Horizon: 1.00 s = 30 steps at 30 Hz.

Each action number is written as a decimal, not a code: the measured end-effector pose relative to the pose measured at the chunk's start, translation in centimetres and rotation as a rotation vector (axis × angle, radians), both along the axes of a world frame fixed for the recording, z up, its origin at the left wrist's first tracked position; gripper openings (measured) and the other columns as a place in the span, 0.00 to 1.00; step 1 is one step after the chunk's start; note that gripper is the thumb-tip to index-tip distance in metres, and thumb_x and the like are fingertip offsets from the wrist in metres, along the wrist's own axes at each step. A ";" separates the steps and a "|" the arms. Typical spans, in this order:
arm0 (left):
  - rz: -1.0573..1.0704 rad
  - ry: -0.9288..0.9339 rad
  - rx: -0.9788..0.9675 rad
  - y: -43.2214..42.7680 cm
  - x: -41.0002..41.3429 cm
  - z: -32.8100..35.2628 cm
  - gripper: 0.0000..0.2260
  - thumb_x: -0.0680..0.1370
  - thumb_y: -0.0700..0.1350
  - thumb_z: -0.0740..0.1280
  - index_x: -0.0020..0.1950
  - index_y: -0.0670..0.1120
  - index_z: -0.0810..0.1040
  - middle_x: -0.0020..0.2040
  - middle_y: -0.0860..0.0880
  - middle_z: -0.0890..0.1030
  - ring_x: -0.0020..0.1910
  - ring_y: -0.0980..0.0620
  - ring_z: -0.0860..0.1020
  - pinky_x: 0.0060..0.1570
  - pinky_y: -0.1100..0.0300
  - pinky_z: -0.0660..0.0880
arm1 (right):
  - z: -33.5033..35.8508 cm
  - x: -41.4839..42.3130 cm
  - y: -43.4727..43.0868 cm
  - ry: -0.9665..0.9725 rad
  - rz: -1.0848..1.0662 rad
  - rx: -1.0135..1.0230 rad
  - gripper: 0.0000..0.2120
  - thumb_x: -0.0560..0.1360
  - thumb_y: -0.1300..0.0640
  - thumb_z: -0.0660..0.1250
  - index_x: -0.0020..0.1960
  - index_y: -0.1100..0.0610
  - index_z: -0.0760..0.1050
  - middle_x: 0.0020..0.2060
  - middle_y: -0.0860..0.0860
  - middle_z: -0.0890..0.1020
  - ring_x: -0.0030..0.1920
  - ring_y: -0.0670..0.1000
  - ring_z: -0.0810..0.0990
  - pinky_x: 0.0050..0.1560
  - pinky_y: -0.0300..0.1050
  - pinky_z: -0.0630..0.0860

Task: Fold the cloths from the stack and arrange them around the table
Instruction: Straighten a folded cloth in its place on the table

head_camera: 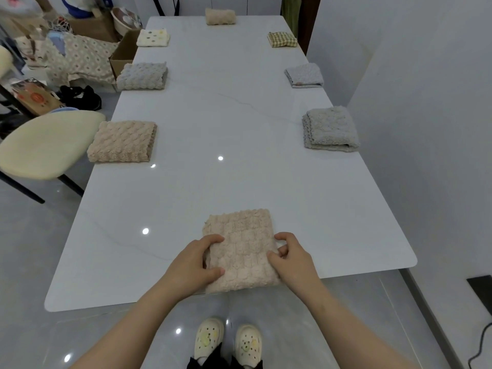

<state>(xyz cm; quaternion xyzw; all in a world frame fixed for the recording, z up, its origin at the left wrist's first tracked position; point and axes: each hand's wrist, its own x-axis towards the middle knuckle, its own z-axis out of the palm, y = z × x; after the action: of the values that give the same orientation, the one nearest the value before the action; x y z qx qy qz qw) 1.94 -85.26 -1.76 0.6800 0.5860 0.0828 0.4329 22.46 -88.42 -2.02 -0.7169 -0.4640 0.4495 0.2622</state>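
- A cream chair stands just beside the left edge of the worktop, at about 9 o'clock from its middle.
- 3 folded cloths lie along that left edge, well apart from each other: a tan cloth at 8 o'clock, a blue-grey cloth at 10 o'clock and a spotted cloth at 11 o'clock.
- The left hand grips the left edge of the beige cloth, fingers curled round the edge and thumb lying on top.
- The beige cloth lies folded at 6 o'clock, reaching the near rim of the worktop.
- 2 cream clogs stand on the floor below that rim.
- A far cloth, beige and folded small, sits at 12 o'clock.
- The right hand pinches the right edge of the beige cloth, its fingers curled, thumb and fingertips closing on the fabric.
- 3 more folded cloths lie along the right edge: a checked cloth at 1 o'clock, a pale grey cloth at 2 o'clock and a thick grey cloth at 4 o'clock.
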 end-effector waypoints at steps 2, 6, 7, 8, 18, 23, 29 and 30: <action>0.003 0.012 -0.014 0.0 0.0 -0.2 0.27 0.70 0.45 0.72 0.66 0.56 0.65 0.55 0.51 0.68 0.49 0.56 0.72 0.47 0.70 0.70 | 0.1 0.0 -0.1 -0.014 0.022 0.011 0.19 0.76 0.56 0.63 0.65 0.52 0.66 0.36 0.46 0.73 0.35 0.44 0.73 0.39 0.37 0.71; 0.067 -0.051 0.007 0.0 0.6 -0.3 0.24 0.70 0.49 0.71 0.61 0.59 0.65 0.58 0.54 0.63 0.49 0.63 0.69 0.48 0.70 0.66 | 0.8 -0.3 0.5 0.013 -0.001 0.015 0.23 0.76 0.51 0.63 0.70 0.50 0.61 0.45 0.47 0.74 0.45 0.46 0.75 0.45 0.40 0.72; 0.085 -0.064 0.022 0.1 0.7 -0.3 0.22 0.71 0.49 0.70 0.61 0.58 0.66 0.58 0.54 0.64 0.49 0.63 0.69 0.49 0.69 0.66 | 0.9 -0.5 0.7 0.005 0.002 0.028 0.25 0.76 0.51 0.63 0.71 0.49 0.60 0.48 0.47 0.73 0.48 0.47 0.75 0.48 0.40 0.72; 0.082 -0.055 0.043 0.1 0.8 -0.3 0.20 0.73 0.48 0.69 0.63 0.56 0.68 0.59 0.54 0.65 0.48 0.63 0.69 0.48 0.70 0.66 | 1.0 -0.5 0.9 -0.007 0.018 0.037 0.25 0.76 0.52 0.63 0.71 0.49 0.60 0.50 0.47 0.72 0.51 0.47 0.74 0.51 0.41 0.71; -0.101 0.413 0.209 0.6 1.7 0.5 0.36 0.72 0.54 0.66 0.75 0.57 0.51 0.76 0.55 0.40 0.72 0.46 0.55 0.62 0.55 0.66 | 0.3 -0.6 0.6 -0.514 0.273 0.284 0.28 0.72 0.63 0.62 0.70 0.48 0.64 0.70 0.52 0.67 0.61 0.56 0.72 0.56 0.47 0.73; -0.201 0.514 0.161 0.7 1.6 0.2 0.44 0.60 0.67 0.45 0.76 0.55 0.47 0.77 0.59 0.45 0.76 0.50 0.47 0.70 0.52 0.55 | 0.1 -0.6 1.3 -0.604 0.488 0.142 0.31 0.69 0.54 0.48 0.72 0.45 0.59 0.74 0.43 0.60 0.71 0.55 0.62 0.66 0.51 0.62; -0.262 0.547 0.148 1.8 1.1 1.0 0.42 0.62 0.67 0.53 0.75 0.56 0.52 0.75 0.58 0.53 0.75 0.49 0.49 0.68 0.52 0.53 | 0.2 -0.8 1.7 -0.562 0.429 0.065 0.25 0.77 0.55 0.53 0.73 0.42 0.56 0.74 0.39 0.56 0.73 0.50 0.54 0.70 0.47 0.53; -0.282 0.548 0.159 2.4 1.3 1.5 0.38 0.66 0.64 0.59 0.74 0.55 0.55 0.74 0.58 0.55 0.74 0.49 0.50 0.67 0.52 0.54 | 0.3 -0.8 1.9 -0.550 0.423 0.047 0.26 0.77 0.56 0.54 0.73 0.42 0.57 0.74 0.39 0.56 0.73 0.50 0.54 0.70 0.46 0.53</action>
<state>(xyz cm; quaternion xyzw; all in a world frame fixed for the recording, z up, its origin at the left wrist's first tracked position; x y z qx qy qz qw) 3.20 -82.90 -0.26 0.7833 0.5723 -0.1188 0.2118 21.69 -86.52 -1.68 -0.6928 -0.6659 0.2730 0.0449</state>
